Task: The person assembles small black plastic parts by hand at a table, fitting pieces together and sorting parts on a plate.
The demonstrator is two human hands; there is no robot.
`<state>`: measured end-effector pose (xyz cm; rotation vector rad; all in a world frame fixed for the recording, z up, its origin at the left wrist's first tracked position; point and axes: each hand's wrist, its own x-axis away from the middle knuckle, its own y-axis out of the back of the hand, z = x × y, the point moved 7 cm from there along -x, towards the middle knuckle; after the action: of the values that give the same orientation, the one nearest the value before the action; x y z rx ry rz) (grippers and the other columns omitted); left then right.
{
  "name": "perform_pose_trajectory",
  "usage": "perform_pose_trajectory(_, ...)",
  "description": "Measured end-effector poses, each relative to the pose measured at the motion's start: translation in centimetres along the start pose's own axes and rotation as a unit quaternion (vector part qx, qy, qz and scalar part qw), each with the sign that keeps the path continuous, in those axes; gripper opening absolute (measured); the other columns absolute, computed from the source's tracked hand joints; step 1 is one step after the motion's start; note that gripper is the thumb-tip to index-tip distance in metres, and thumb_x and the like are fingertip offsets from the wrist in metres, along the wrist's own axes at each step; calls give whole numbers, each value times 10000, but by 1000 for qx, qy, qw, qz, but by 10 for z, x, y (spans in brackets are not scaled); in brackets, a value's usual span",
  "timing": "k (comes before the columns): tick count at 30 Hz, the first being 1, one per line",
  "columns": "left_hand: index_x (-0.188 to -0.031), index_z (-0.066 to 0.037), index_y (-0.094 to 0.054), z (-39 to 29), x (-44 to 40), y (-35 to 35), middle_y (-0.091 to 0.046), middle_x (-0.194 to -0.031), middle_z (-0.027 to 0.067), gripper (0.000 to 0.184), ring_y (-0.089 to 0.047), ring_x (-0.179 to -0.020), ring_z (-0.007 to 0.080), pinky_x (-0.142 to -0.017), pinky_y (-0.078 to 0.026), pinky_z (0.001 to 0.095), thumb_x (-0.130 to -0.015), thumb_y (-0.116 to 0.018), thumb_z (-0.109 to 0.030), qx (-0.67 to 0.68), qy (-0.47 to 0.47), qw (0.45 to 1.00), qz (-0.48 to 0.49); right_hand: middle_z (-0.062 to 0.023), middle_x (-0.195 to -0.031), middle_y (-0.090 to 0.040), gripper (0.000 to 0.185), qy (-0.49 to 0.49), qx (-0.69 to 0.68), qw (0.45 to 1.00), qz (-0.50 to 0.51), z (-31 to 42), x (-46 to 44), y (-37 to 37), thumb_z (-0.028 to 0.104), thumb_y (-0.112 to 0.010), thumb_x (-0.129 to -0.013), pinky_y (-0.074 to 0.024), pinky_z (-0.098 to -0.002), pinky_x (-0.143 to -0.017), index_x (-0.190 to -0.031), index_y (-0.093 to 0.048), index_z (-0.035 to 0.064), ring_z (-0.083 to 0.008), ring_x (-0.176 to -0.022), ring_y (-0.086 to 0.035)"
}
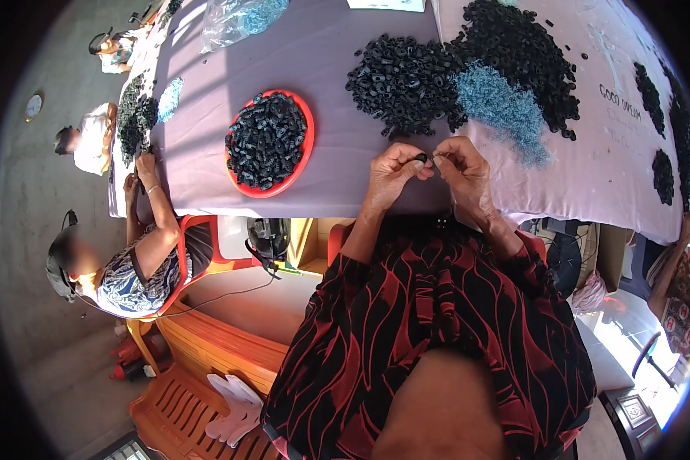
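Observation:
Close to the table's front edge, my left hand (pixel 393 175) pinches a small black plastic part (pixel 421 158) between thumb and fingers. My right hand (pixel 465 172) is closed in a pinch just beside it; whatever sits between its fingertips is too small to make out. Beyond my hands lies a heap of black ring-like parts (pixel 402 80). A pile of tiny clear-blue pieces (pixel 502 107) touches it on the right, and a larger heap of black parts (pixel 517 46) spreads behind. Left of my hands stands a red basin (pixel 310 146) filled with black parts.
A purple cloth (pixel 337 169) and a pink cloth (pixel 590 184) cover the table. A clear bag (pixel 245 23) of blue pieces lies at the back. At left, a seated person (pixel 142 268) handles black parts. A white glove (pixel 238 410) rests on an orange chair (pixel 184 414).

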<state>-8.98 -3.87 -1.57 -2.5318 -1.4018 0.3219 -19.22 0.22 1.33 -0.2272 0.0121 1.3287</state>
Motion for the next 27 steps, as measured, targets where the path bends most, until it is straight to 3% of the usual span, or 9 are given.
perform_pose_trajectory(7,-771,22,-460,-1,1,-4,-523,-696,85,67,-512,-600,122,-554,-422,208,-706,-464,11,-15,-2,1000,17,9,-650,-442,105,3,21,1000,23,-4,-1,-4,-41,-466,-678,-353,-154,-495,-750,-441,31,-33,-567,-436)
perform_pose_trajectory(10,-764,20,-465,1,2,-4,-522,-693,79,63,-504,-596,113,-551,-419,203,-703,-472,8,-25,2,999,23,-13,-647,-450,100,22,96,995,33,2,6,-6,-48,-462,-676,-373,-166,-483,-741,-440,25,-53,-559,-466)
perform_pose_trajectory(18,-764,6,-457,11,3,-7,-526,-682,63,64,-511,-583,100,-517,-419,190,-703,-477,3,-17,8,999,26,-91,-650,-472,90,159,236,956,68,14,6,-3,-56,-448,-649,-407,-233,-503,-718,-478,-6,-182,-586,-505)
perform_pose_trajectory(25,-748,3,-462,14,5,-10,-526,-656,56,61,-513,-568,93,-507,-419,183,-692,-484,11,-16,44,999,18,-65,-678,-461,114,173,209,961,47,12,16,6,-47,-437,-661,-361,-210,-509,-752,-485,3,-130,-566,-448)
perform_pose_trajectory(27,-744,3,-464,13,5,-11,-526,-653,55,60,-514,-571,93,-508,-421,184,-688,-486,13,-20,52,998,15,-75,-658,-456,119,87,211,974,10,0,16,20,-33,-447,-662,-361,-222,-500,-769,-478,8,-136,-545,-442)
